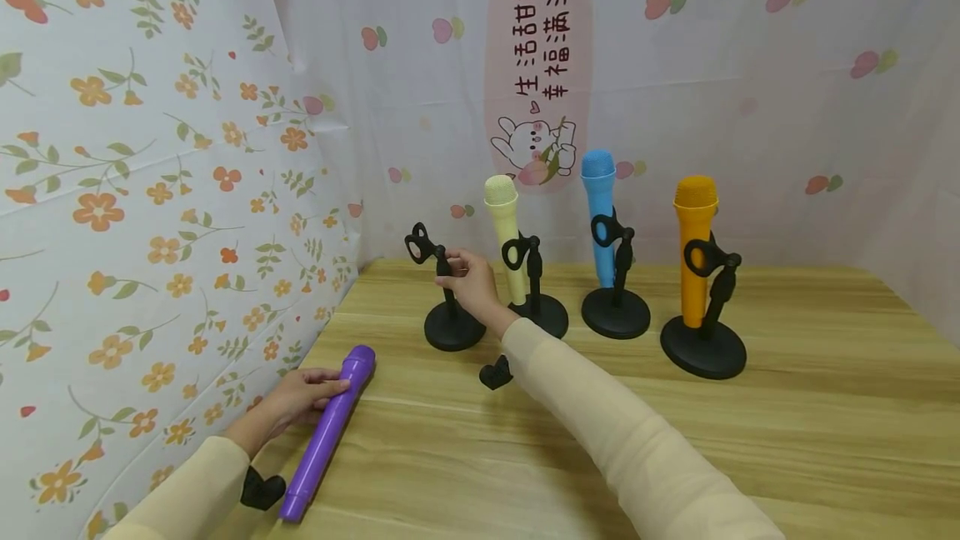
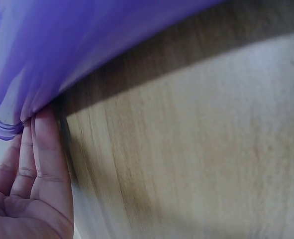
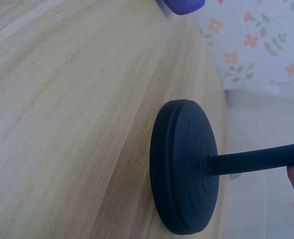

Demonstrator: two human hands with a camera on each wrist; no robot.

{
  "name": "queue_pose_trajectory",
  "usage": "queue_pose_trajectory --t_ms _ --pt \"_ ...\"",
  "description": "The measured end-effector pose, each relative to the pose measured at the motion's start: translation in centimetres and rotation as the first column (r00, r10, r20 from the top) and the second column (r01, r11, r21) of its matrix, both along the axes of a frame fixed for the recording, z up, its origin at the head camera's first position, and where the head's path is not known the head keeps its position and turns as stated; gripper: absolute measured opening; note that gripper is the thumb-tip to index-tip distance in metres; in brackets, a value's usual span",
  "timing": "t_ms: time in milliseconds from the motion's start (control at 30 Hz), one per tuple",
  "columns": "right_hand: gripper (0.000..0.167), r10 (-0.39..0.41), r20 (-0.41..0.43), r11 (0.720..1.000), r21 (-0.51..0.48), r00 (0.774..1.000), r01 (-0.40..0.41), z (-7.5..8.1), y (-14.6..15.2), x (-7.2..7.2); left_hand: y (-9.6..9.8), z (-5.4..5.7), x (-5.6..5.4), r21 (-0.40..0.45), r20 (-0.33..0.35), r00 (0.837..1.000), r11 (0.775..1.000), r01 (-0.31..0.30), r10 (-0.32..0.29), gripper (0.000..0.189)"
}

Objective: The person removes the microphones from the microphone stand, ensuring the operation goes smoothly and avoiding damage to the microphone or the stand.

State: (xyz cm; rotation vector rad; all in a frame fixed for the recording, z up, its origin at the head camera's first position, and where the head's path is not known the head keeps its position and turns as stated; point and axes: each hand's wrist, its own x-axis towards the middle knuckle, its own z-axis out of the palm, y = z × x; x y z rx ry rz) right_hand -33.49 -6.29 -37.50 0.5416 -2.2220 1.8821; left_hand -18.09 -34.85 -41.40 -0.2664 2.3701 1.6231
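Left hand [image 1: 300, 400] has its grip clamped on the purple microphone [image 1: 327, 440] along the bench's [image 1: 450, 448] left edge, right hand [image 1: 474, 283] pinching the leftmost black stand [image 1: 453, 330] near the back-left corner!

Purple microphone [image 1: 326, 440], black stand [image 1: 453, 327], grain-streaked tan tabletop [image 1: 810, 440], white cloth [image 1: 150, 190] (orange-flowered, green-leaved).

Possibly a home, flowered cloth hanging [image 1: 161, 190], cartoon rabbit print [image 1: 534, 144], wood-grain tabletop [image 1: 427, 448]
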Motion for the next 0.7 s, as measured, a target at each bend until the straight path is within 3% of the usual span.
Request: queue_pose_trajectory --t_ms 700 --pt "0.043 0.037 -0.007 0.999 0.021 0.999 -0.037 0.31 0.0 0.52 0.36 0.1 0.16 -0.021 0.001 0.999 0.999 -0.037 0.037 0.061"
